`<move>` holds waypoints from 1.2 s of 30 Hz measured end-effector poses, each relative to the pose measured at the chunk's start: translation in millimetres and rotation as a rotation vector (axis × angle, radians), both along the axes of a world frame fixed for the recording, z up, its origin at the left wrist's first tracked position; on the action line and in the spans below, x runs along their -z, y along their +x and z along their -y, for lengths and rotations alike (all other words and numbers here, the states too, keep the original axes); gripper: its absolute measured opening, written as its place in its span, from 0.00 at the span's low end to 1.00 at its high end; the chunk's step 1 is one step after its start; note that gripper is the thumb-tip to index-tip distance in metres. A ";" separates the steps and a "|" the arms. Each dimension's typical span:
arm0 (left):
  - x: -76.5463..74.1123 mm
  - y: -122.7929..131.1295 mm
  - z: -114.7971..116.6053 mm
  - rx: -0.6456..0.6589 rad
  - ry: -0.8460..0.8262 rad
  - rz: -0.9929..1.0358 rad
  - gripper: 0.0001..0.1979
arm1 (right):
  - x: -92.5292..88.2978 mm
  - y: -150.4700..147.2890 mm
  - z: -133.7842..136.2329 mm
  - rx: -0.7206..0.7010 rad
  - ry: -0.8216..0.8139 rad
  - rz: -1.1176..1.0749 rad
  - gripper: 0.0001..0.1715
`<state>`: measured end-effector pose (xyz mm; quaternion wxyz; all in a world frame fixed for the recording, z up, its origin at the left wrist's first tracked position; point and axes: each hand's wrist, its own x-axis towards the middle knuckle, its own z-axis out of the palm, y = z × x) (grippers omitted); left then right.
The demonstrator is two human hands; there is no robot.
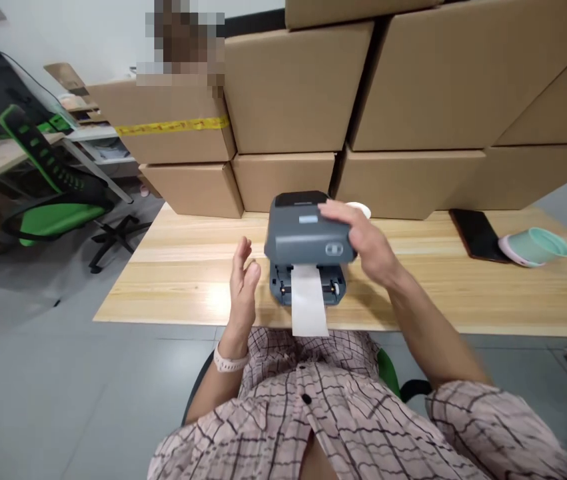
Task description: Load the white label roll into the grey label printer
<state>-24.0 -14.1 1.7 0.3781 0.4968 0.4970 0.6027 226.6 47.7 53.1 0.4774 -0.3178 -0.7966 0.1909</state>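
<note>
A dark grey label printer stands on the wooden table in front of me. Its lid is partly raised, with a gap showing the inside at the front. A strip of white label paper comes out of that gap and hangs past the table's front edge. My right hand grips the lid at its right side, fingers lying over the top; its thumb is hidden. To the left of the printer my left hand is held up, open and apart from it, with nothing in it.
Cardboard boxes are stacked along the back of the table. A white round thing shows partly behind my right hand. At right lie a dark phone and a mint-green cup on its side. A green chair stands at left; a blurred person is behind the boxes.
</note>
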 end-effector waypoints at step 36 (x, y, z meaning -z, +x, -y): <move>26.9 18.7 57.4 0.425 -0.468 0.010 0.27 | 27.2 -11.4 46.3 0.152 0.123 0.537 0.22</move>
